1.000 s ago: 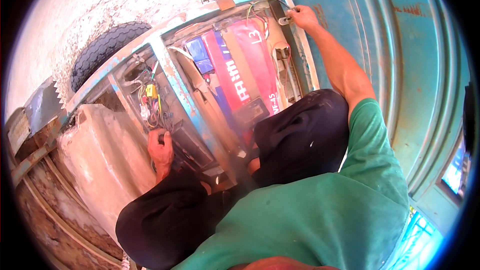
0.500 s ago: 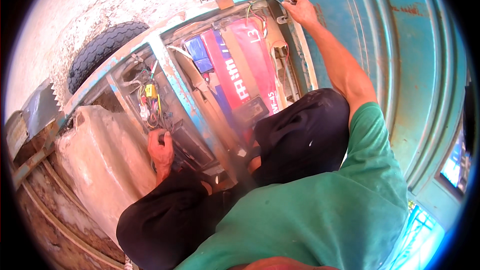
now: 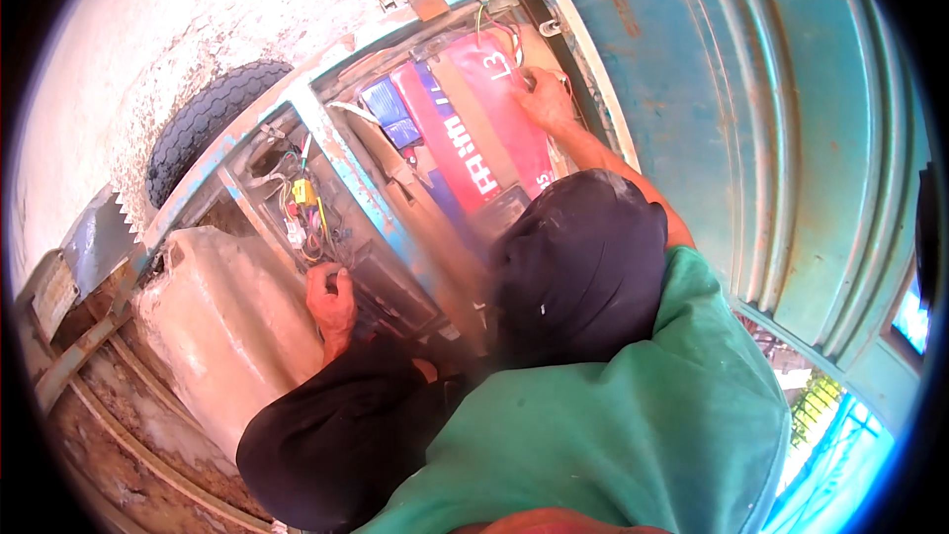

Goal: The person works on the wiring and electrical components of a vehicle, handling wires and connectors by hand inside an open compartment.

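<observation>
My left hand (image 3: 331, 301) is curled beside a bundle of thin coloured wires (image 3: 314, 227) with a yellow connector (image 3: 303, 192). Whatever its fingers hold, if anything, is too small to make out. My right hand (image 3: 546, 99) reaches over a red battery-like block (image 3: 482, 153) with white lettering, set in the frame's larger bay. Its thumb and fingers are bent together at the block's right edge, close to some thin wires (image 3: 514, 38); their grip is hidden. A small blue box (image 3: 390, 113) lies at the block's left side.
A worn blue metal frame (image 3: 366, 194) surrounds the bays. A black tyre (image 3: 203, 119) stands beyond it at left. Nearer is a dusty beige moulded cover (image 3: 222, 309). A teal metal panel (image 3: 682, 138) rises on the right. My bent knees lie close to the bays.
My right hand has come down and left, from the frame's far right corner to the red block's right edge. My left hand stays by the wire bundle. The view has shifted slightly.
</observation>
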Motion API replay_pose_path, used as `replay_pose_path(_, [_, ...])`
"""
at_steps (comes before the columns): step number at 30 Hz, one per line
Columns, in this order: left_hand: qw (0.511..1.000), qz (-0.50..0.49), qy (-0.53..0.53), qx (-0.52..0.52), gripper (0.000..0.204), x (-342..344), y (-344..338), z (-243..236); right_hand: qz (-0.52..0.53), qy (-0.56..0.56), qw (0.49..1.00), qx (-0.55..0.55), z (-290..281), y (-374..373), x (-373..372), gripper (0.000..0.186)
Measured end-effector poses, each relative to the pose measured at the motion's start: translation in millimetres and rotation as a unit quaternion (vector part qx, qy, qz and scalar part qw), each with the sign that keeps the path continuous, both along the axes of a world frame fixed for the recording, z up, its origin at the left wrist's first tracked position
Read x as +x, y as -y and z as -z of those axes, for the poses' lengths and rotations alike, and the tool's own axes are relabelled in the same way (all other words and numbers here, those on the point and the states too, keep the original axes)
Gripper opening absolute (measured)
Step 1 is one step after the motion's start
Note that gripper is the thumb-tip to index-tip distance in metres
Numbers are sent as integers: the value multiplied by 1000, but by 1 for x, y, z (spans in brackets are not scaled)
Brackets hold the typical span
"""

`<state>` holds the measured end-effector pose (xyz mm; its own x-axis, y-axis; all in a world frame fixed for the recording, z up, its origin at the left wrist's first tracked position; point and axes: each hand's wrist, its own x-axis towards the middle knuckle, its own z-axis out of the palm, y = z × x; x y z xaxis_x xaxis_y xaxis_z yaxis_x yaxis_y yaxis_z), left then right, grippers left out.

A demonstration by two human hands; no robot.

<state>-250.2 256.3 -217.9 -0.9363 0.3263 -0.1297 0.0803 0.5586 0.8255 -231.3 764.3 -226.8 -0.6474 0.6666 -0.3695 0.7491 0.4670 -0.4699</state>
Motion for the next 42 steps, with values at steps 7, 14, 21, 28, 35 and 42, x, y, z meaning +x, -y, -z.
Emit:
replay_pose_path(7, [1000, -1, 14, -11, 10, 3, -7, -1, -57, -36, 997, 32, 16, -7, 18, 48])
replay_pose_path(14, [999, 14, 27, -37, 11, 2, -1, 5, -92, -14, 994, 61, -6, 34, 25, 49])
replay_pose_path(21, [970, -29, 239, 43, 14, -11, 29, 13, -83, -16, 995, 45, -15, 50, 25, 55])
replay_pose_path(28, [885, -29, 439, 150, 37, -42, 35, -37, -34, -91, 992, 77, 4, 56, 46, 63])
replay_pose_path(35, [893, 1, 443, 85, 45, -105, 70, -87, 33, -201, 979, 20, 3, 77, 88, 47])
replay_pose_path(42, [941, 33, 331, -61, 45, -208, 75, -160, 186, -42, 980, -51, 3, 21, 188, 44])
